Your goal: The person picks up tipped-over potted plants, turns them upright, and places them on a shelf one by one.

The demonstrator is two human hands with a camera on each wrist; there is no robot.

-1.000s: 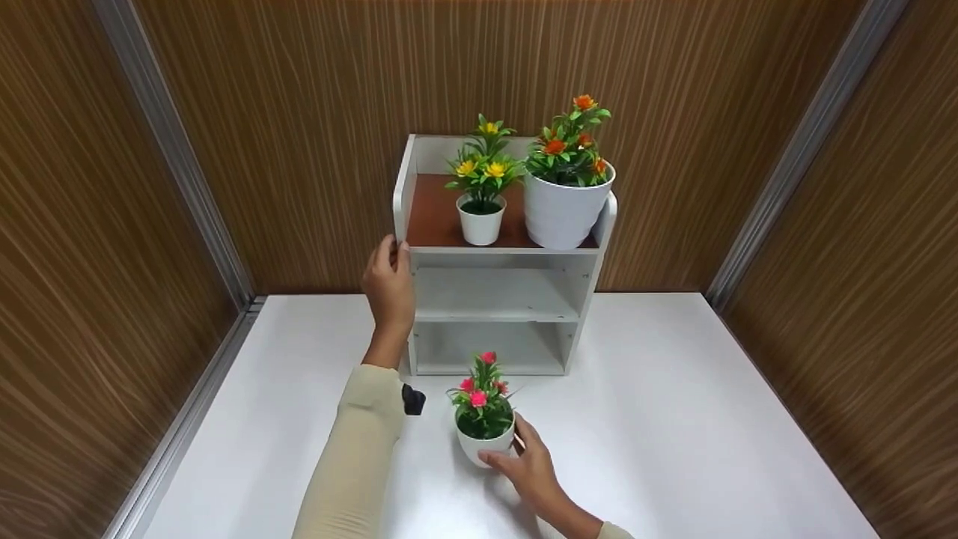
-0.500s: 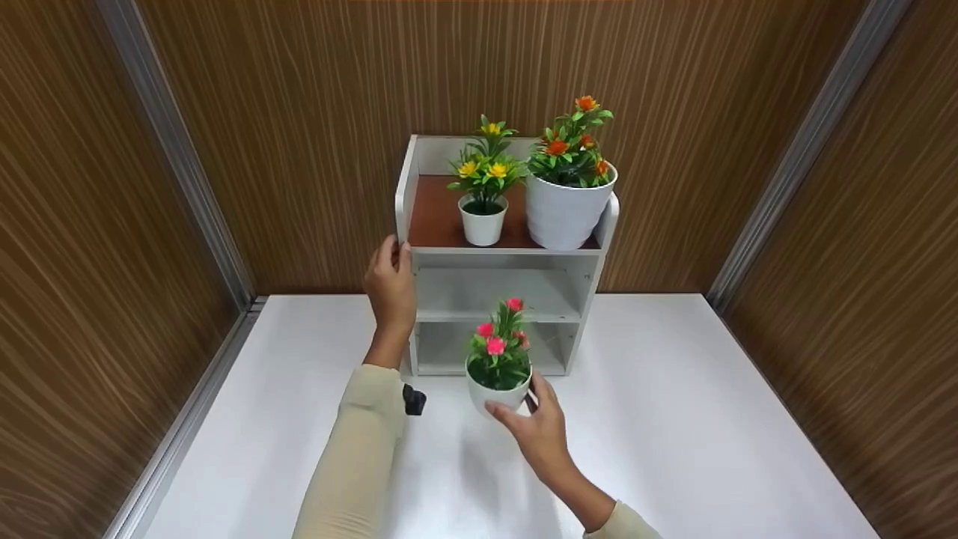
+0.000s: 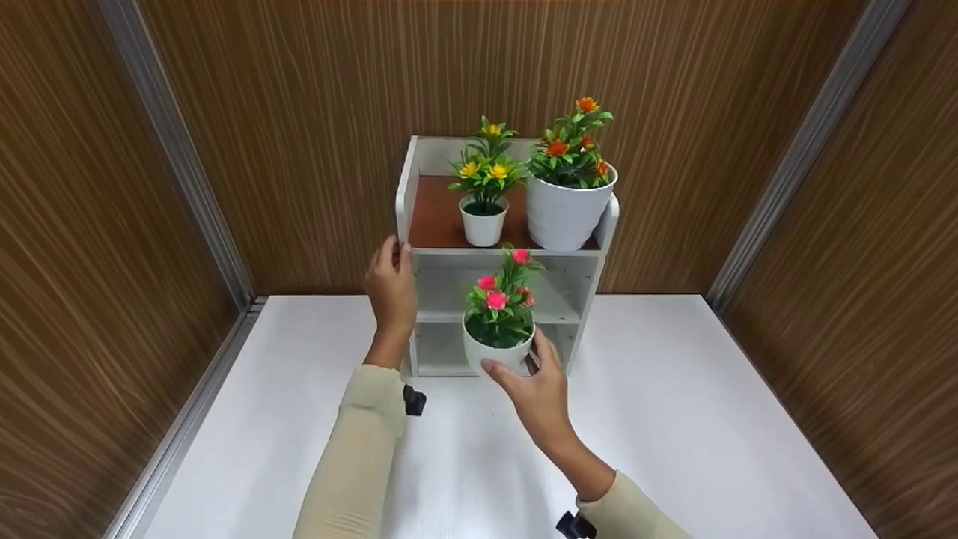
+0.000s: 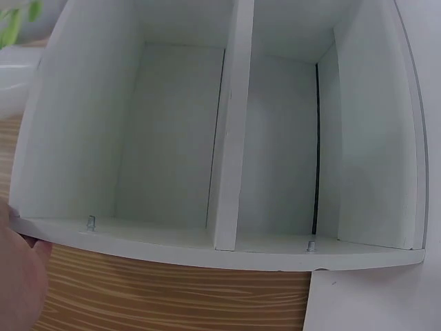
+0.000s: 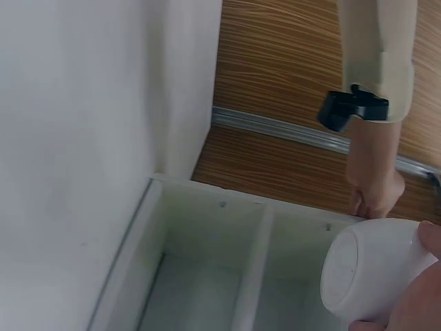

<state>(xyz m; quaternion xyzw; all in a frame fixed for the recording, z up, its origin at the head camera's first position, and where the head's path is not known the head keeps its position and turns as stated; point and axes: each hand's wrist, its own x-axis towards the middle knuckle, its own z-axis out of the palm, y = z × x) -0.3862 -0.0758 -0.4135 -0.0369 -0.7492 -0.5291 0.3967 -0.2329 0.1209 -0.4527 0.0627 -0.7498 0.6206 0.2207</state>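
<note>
My right hand (image 3: 540, 393) grips a white pot of pink flowers (image 3: 498, 318) by its side, thumb in front. The pot is held up in the air before the lower compartments of a white shelf (image 3: 498, 251). In the right wrist view the white pot (image 5: 375, 269) shows its round base, with fingertips along its edge. My left hand (image 3: 392, 288) holds the shelf's left side panel near the top board, thumb at the front edge. On the brown top board stand a small white pot of yellow flowers (image 3: 484, 227) and a larger white pot of orange flowers (image 3: 566, 213).
The shelf has two lower compartments, split by a middle board (image 4: 234, 124). It stands on a white table (image 3: 673, 419) against a wood-grain back wall (image 3: 314, 135). Wood-grain panels with metal strips (image 3: 176, 157) close off both sides.
My right hand has lifted the pot of pink flowers off the table, up and forward to the front of the shelf. The left hand stays at the side panel.
</note>
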